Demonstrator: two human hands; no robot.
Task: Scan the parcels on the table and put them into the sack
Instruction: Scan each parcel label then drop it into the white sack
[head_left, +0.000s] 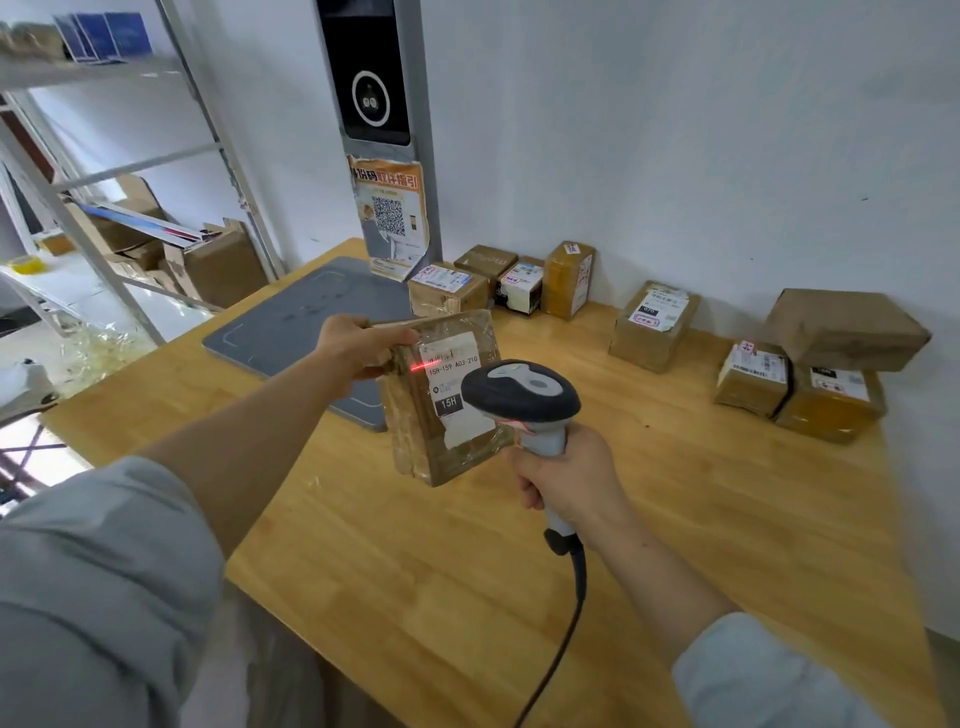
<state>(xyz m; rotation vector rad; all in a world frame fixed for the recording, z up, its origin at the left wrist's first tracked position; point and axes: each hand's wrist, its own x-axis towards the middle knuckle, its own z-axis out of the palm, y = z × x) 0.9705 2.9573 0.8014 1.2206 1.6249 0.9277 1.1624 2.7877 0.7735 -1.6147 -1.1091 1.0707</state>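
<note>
L sleeve (93, 571) near; L hand (358, 345) holds parcel (415, 447), R hand (571, 478) scanner (519, 389).

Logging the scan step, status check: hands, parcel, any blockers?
Left hand grips parcel above table. Right hand grips scanner, red line on label. Nothing between scanner and label.

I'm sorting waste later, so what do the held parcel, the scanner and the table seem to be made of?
Parcel: seemingly brown cardboard under clear glossy tape, which wrinkles and glints; white paper label. Scanner: hard plastic, matte dark head, pale grey handle. Table: wood, probably jointed strips with a smooth light finish; grain and seams show.
</note>
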